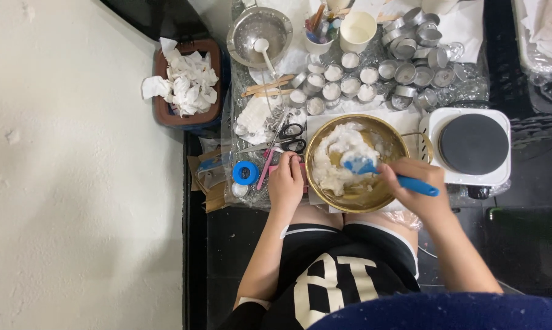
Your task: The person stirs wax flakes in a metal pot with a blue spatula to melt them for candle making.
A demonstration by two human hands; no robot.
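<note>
Head view: the brass bowl is steadied at its left rim by the curled left hand while the blue spatula, gripped in the closed right hand, is pressed into the white wax.

My work surface is a low table under clear wrap. On it: gold bowl, hot plate, steel bowl, small tins, scissors, blue tape roll, white cup.

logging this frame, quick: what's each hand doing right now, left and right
Left hand: resting on the rim of the gold bowl, fingers curled; grip unclear.
Right hand: closed on the blue spatula, blade in the white mass.
</note>
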